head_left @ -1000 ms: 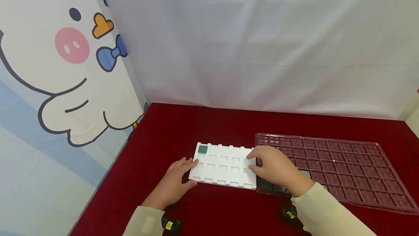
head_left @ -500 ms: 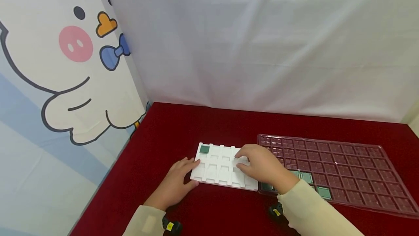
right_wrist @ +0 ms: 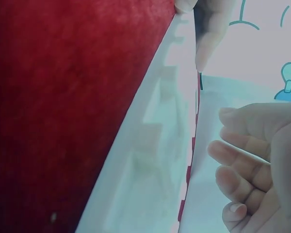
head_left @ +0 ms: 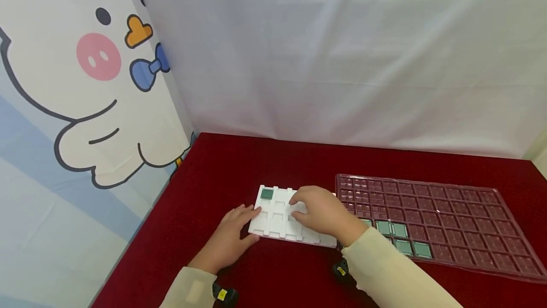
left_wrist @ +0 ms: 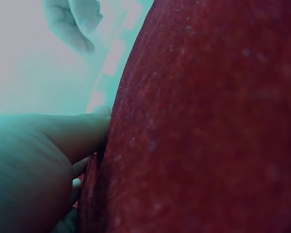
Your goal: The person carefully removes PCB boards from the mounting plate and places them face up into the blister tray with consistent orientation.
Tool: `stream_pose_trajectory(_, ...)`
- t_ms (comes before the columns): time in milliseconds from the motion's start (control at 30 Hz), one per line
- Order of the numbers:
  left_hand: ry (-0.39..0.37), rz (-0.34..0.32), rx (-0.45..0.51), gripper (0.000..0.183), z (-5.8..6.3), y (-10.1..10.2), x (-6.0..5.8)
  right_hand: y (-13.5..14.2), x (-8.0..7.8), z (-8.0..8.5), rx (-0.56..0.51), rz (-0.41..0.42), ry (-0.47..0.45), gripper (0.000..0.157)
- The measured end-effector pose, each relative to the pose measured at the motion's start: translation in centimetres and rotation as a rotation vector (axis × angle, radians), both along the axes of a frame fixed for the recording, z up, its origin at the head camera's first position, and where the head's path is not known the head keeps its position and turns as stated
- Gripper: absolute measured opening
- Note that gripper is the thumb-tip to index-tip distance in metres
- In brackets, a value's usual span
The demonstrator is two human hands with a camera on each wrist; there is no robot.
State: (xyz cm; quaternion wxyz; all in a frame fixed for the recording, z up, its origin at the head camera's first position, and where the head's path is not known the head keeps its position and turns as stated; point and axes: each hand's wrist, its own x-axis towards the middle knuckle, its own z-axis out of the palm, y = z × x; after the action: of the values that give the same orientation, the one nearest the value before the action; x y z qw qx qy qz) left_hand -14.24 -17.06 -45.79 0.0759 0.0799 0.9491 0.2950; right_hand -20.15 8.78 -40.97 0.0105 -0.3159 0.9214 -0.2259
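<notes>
A white tray (head_left: 273, 225) with recessed pockets lies flat on the red cloth, one green square chip (head_left: 267, 194) in its far left pocket. At the tray's left end my left hand (head_left: 231, 234) rests with spread fingers touching the edge; the left wrist view shows its thumb (left_wrist: 82, 133) against the tray's side. My right hand (head_left: 318, 210) hovers over the tray's middle, thumb and index finger apart. Its fingers (right_wrist: 228, 182) are loosely bent in the right wrist view, and nothing shows between them. The tray's right part is largely hidden under this hand.
A clear plastic tray (head_left: 457, 218) with many compartments lies to the right on the cloth. Several green chips (head_left: 399, 230) sit in its near left compartments. A white curtain (head_left: 342, 61) hangs behind, and a cartoon-printed panel (head_left: 107, 108) stands at the left.
My right hand has moved left from the white tray's right end to over its middle, uncovering more green chips in the clear tray. The left hand stays at the tray's left edge.
</notes>
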Motion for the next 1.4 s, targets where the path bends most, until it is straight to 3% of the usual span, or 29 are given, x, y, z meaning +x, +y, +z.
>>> stream_pose_trajectory(433, 0.055, -0.041, -0.140, 0.061, 1.6, -0.1, -0.7, -1.6, -0.4, 0.7, 0.004, -0.005, -0.043, 0.023)
stream_pose_trajectory(567, 0.036, -0.038, -0.158, 0.062, 1.9, -0.2, -1.1, -1.9, -0.8, 0.8, 0.010, -0.003, -0.047, 0.024)
stream_pose_trajectory(1133, -0.022, -0.033, 0.082, 0.074, 0.7, -0.2, -2.6, -3.6, -2.3, 0.7, -0.014, -0.013, -0.083, 0.027)
stream_pose_trajectory(1400, -0.037, -0.024, 0.085, 0.072, 0.5, -0.3, -2.5, -4.3, -2.7, 0.3, -0.053, -0.033, -0.129, 0.029)
